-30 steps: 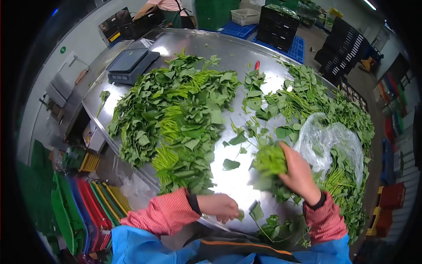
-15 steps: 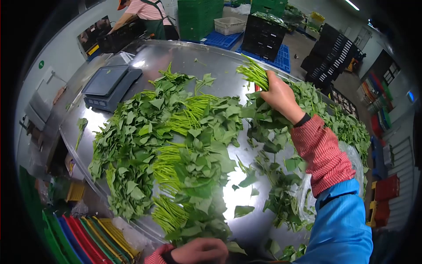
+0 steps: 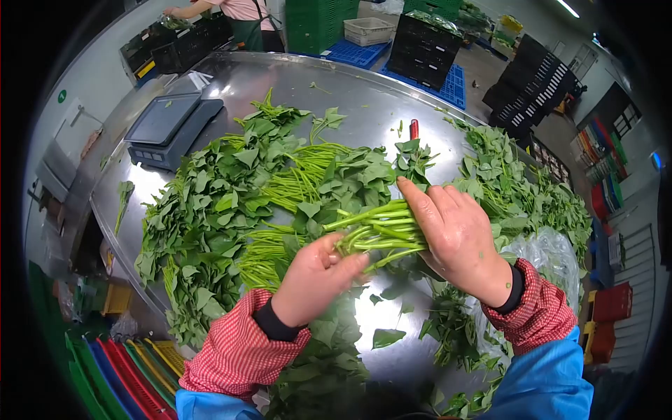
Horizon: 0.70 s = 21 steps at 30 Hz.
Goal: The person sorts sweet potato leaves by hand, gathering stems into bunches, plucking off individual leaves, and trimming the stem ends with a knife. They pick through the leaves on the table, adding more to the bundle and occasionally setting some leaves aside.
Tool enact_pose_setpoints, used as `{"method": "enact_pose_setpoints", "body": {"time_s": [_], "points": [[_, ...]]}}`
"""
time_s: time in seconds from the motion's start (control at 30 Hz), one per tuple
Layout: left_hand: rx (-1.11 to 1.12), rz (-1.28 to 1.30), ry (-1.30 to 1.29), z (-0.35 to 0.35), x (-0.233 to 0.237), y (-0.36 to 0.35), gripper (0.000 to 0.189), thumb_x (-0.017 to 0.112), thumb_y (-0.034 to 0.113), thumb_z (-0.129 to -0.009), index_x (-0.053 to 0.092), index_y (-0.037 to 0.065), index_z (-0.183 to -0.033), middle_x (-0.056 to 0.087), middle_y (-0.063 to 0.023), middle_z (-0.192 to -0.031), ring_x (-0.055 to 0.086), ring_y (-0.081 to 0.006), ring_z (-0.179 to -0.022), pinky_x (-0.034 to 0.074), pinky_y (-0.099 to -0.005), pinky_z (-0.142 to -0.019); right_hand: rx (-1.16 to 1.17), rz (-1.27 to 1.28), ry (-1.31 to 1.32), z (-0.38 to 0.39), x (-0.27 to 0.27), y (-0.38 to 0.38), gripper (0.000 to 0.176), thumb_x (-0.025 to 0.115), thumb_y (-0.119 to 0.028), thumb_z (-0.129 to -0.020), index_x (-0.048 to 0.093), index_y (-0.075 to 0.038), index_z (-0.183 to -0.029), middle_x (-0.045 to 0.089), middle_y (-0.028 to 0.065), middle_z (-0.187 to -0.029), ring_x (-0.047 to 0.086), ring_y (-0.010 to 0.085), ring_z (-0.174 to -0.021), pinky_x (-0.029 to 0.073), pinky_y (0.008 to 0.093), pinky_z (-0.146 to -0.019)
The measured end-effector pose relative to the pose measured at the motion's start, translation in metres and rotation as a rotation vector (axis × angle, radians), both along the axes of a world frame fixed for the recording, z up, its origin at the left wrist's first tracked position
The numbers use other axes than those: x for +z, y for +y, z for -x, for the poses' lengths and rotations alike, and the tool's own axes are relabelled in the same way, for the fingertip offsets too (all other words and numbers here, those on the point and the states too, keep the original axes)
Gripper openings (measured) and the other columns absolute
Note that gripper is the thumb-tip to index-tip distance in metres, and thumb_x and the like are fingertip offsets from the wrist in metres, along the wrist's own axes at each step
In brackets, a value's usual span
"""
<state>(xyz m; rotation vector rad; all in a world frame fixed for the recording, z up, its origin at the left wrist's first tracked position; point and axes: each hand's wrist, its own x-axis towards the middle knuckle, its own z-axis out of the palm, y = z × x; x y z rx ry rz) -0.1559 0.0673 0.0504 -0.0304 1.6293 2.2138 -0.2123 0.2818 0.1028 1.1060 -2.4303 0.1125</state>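
Note:
Over the middle of the metal table, my right hand is closed round a bunch of leafy greens, its cut stems pointing left. My left hand pinches the stem ends, thumb and fingers against them; the fingertips are slightly blurred. Leaves of this bunch are mostly hidden beneath my right hand. Left of my hands lie laid-out bundles of the same greens, with bright stems showing between rows of leaves. Beyond my right hand is a small leafy clump, beside a red-handled object.
A scale stands at the table's far left. Loose greens and a clear plastic bag lie on the right. Coloured crates stand lower left; black crates stand behind the table. A person works at the back left.
My right hand has come back toward me with the bunch, from the table's far side to its middle. My left hand has risen from the near edge to the stems.

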Motion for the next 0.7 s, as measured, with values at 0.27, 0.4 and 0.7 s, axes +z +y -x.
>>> {"method": "enact_pose_setpoints", "body": {"time_s": [0.27,0.4,0.7], "points": [[0.304,-0.016,0.002,-0.009,-0.009,-0.056,0.034,0.043,0.027,-0.099,0.044,0.008,-0.071,0.035,0.0027,-0.055,0.031,-0.0071,-0.046,0.03,-0.0219,-0.043,-0.17,0.228,0.148,0.105,-0.021,0.019,0.061,0.065,-0.003,-0.065,0.045,-0.001,-0.123,0.059,0.0149,-0.085,0.059,0.0344,-0.081,0.048,0.0423,-0.067],[0.324,-0.038,0.009,-0.033,-0.026,-0.055,0.035,0.045,0.028,-0.099,0.043,0.007,-0.071,0.038,-0.0001,-0.053,0.033,-0.01,-0.045,0.031,-0.0234,-0.042,-0.375,0.163,0.096,0.194,-0.061,-0.008,0.047,0.066,-0.01,-0.067,0.046,-0.001,-0.109,0.059,0.0191,-0.086,0.061,0.0344,-0.079,0.049,0.0451,-0.061],[0.355,0.035,-0.16,-0.044,-0.044,-0.042,0.028,0.046,0.02,-0.099,0.039,0.011,-0.074,0.034,0.0005,-0.062,0.028,-0.0101,-0.052,0.027,-0.0252,-0.048,-0.509,0.026,-0.175,0.261,-0.219,-0.053,0.033,0.065,-0.02,-0.072,0.061,-0.002,-0.098,0.058,0.0169,-0.099,0.056,0.0305,-0.098,0.049,0.039,-0.082]]}}
